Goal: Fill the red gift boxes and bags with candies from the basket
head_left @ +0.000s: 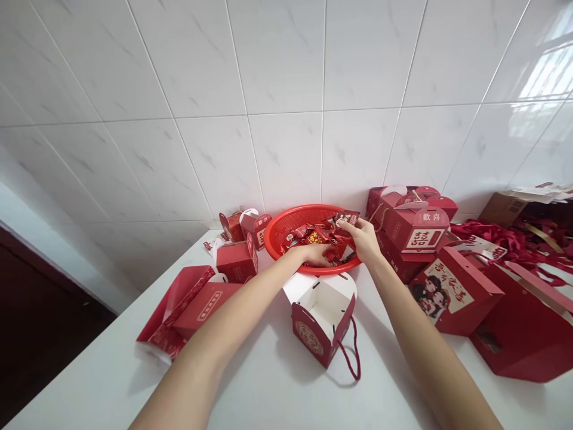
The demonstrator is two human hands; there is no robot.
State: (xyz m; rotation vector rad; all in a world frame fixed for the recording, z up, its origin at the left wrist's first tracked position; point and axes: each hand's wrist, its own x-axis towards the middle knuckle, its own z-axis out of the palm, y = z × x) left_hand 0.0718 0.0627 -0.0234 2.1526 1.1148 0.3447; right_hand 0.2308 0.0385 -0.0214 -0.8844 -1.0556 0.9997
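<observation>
A round red plastic basket (278, 226) full of small red wrapped packets (314, 233) stands against the tiled wall. My left hand (317, 255) reaches among the packets at the basket's front; its fingertips are buried and what they touch is hidden. At the basket's right rim, my right hand (362, 234) pinches a dark red packet (348, 217) between thumb and fingers. Just in front of the basket sits an open red box (308, 334) with a white inside that looks bare, its dark red cord handle (356, 352) hanging onto the table on the right.
Several red boxes lie on the white table (277, 382) at left, including a flat red one (210, 304). Stacked red gift boxes (416, 230) and larger red boxes (528, 322) stand at right, with red ribbons (496, 239) and a cardboard box (504, 209) behind.
</observation>
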